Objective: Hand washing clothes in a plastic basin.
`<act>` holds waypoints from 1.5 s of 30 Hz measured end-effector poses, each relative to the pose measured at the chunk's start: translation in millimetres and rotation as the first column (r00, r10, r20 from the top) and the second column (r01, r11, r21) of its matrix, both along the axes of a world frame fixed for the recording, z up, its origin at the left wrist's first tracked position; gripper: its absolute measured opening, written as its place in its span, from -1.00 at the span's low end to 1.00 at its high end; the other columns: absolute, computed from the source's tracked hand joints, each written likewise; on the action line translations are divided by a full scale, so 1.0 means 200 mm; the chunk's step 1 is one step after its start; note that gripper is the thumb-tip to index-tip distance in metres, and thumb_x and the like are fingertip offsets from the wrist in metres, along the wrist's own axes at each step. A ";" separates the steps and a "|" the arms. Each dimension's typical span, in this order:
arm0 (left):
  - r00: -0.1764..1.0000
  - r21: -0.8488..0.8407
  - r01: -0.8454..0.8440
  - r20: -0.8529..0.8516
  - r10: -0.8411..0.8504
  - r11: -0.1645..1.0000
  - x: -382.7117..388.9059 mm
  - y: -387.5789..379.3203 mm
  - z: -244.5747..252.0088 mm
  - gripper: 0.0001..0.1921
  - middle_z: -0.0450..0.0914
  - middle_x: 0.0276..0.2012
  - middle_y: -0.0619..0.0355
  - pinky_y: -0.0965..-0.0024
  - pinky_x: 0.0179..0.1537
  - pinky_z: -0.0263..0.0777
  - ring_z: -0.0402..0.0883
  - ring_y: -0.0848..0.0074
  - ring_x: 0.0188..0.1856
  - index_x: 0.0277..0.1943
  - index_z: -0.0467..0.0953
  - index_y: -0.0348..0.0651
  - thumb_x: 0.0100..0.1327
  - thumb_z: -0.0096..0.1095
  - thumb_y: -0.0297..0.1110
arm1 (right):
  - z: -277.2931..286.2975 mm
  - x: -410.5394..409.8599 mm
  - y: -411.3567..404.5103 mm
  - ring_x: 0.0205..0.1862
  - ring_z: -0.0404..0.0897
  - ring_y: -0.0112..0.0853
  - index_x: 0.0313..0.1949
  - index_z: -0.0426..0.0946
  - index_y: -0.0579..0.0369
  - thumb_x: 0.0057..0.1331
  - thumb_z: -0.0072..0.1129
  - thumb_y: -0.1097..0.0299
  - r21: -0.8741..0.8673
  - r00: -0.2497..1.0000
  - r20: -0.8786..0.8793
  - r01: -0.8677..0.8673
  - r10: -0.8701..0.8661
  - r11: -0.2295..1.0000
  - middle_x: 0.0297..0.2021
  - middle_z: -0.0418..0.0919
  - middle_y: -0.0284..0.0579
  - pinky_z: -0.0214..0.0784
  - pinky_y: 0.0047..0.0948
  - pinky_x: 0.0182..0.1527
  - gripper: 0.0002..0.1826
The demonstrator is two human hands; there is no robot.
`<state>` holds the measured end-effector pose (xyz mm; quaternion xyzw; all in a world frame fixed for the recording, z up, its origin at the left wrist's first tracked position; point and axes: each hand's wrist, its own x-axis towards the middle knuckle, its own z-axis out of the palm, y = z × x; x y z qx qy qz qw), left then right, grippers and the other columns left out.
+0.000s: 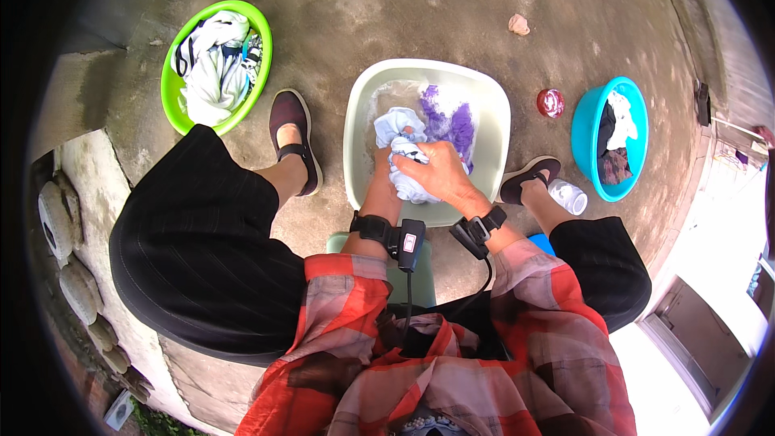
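Note:
Both my hands grip a bunched light-blue cloth (412, 184) over a cream plastic basin (501, 115) between my feet. My right hand (445, 171) is closed around it from the right, thumb across the top. My left hand (387, 157) is on its left side, its fingers mostly hidden by the cloth, with a fingertip showing near the upper folds. In the basin, soapy water surrounds a purple cloth (448, 124), partly covered with white suds, just beyond my right hand.
Left stands a lime-green basin (267, 54) of white and patterned clothes; right, a turquoise basin (584, 133) of dark and white ones. A red round object (550, 103), a clear plastic container (569, 197) and a stone (519, 25) lie on the concrete. A pale green stool (418, 281) is below me.

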<state>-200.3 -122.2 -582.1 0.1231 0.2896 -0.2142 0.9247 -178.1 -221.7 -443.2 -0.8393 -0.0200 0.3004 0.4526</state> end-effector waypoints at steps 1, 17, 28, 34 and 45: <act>1.000 -0.056 -0.013 0.018 0.014 0.998 0.00 -0.09 0.06 -0.87 0.52 -0.34 0.19 0.41 -0.44 0.48 0.55 0.46 -0.40 -0.20 0.43 -0.10 0.25 -0.01 -0.31 | -0.07 0.01 -0.05 -0.59 0.46 -0.20 -0.51 0.50 0.28 0.06 0.18 0.11 -0.089 0.978 0.145 0.163 -0.149 0.983 -0.65 0.46 0.12 0.29 -0.30 -0.50 -0.61; 0.838 0.532 0.167 -0.520 0.164 0.830 0.14 -0.11 0.24 -0.35 0.20 0.16 0.07 0.13 0.18 0.09 0.23 0.31 0.17 0.28 -0.04 -0.05 0.20 0.09 -0.22 | -0.61 0.01 -0.27 -0.03 0.43 0.00 0.23 0.03 0.11 0.06 0.18 0.07 -0.489 0.972 0.175 0.222 -0.155 0.844 -0.15 0.42 0.26 0.29 -0.22 -0.02 -0.18; 0.584 0.058 0.484 -0.764 -0.274 0.873 0.08 -0.24 0.31 -0.25 0.34 0.05 -0.04 -0.12 0.02 0.21 0.30 0.19 0.14 0.17 0.18 -0.10 0.07 0.04 0.27 | -0.49 0.00 -0.38 -0.20 0.53 -0.19 -0.12 0.44 0.13 0.03 0.22 0.26 -0.030 0.969 -0.048 0.243 -0.244 0.970 -0.26 0.54 0.09 0.34 -0.37 -0.15 -0.58; 0.916 -0.131 0.244 -0.295 -0.273 0.961 0.04 -0.21 0.24 -0.39 0.50 -0.17 -0.02 0.09 -0.11 0.44 0.53 0.21 -0.15 0.10 0.31 -0.13 0.11 0.12 0.11 | -0.08 -0.13 -0.28 -0.53 0.48 -0.48 -0.49 0.46 0.24 -0.05 0.32 0.24 0.099 0.990 0.044 0.128 -0.133 0.987 -0.61 0.49 -0.12 0.30 -0.48 -0.46 -0.69; 0.994 -0.220 -0.109 0.004 0.113 0.969 0.10 -0.30 0.25 -0.60 0.47 -0.08 0.02 0.26 -0.17 0.49 0.55 0.28 -0.17 0.08 0.33 -0.28 0.14 0.02 -0.43 | -0.11 -0.15 -0.16 -0.60 0.48 -0.06 -0.60 0.50 0.12 -0.02 0.15 0.22 -0.081 0.855 0.461 0.307 -0.237 0.948 -0.69 0.45 0.04 0.32 -0.22 -0.52 -0.78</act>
